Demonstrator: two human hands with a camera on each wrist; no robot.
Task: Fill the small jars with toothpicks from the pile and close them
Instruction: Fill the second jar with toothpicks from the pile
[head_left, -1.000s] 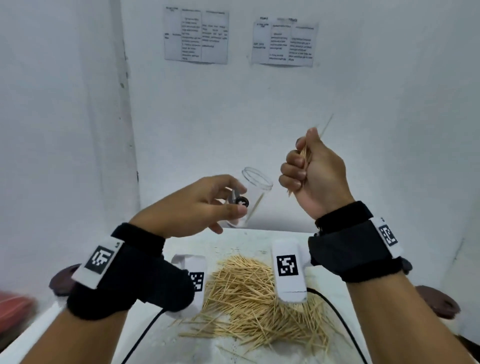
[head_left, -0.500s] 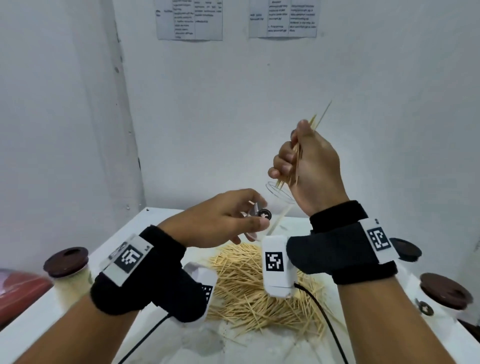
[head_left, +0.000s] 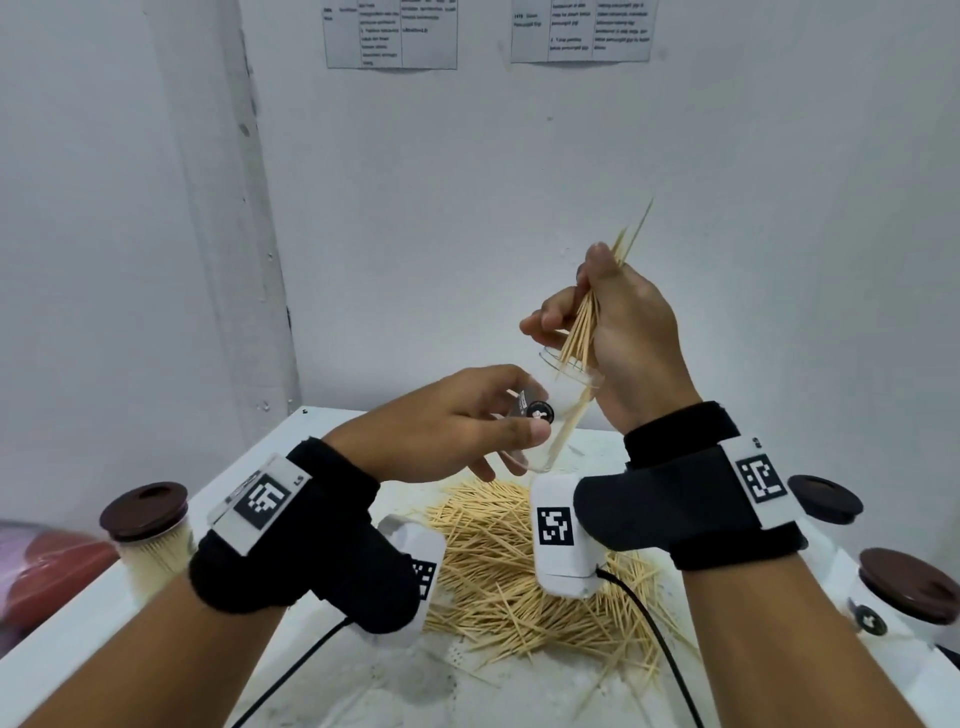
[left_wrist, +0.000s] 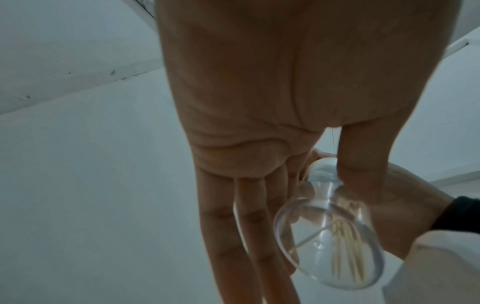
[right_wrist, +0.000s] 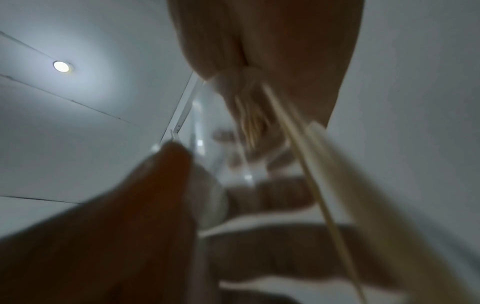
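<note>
The left hand (head_left: 447, 421) holds a clear jar (head_left: 558, 410) above the table (head_left: 291, 447), thumb and fingertips curled round its lower body. The jar's long axis tilts, mouth up and toward the right hand (head_left: 618, 332); a few toothpicks (left_wrist: 345, 253) already lie inside along that axis. The right hand pinches a bundle of toothpicks (head_left: 584, 322) between thumb and curled fingers. The bundle runs steeply, lower tips at the jar mouth, upper tips fanning up and to the right.

Below the hands a loose pile of toothpicks (head_left: 498, 566) lies on the table. A filled jar with a brown lid (head_left: 145, 512) stands at the left edge. Two more brown-lidded jars (head_left: 904, 587) stand at the right, well apart from the pile. Printed sheets (head_left: 392, 34) hang on the wall behind. The right wrist strap and camera box (head_left: 563, 535) hide part of the pile.

Compared with one second ago, both hands sit lower in view, and the bundle has come from beside the jar to its mouth.
</note>
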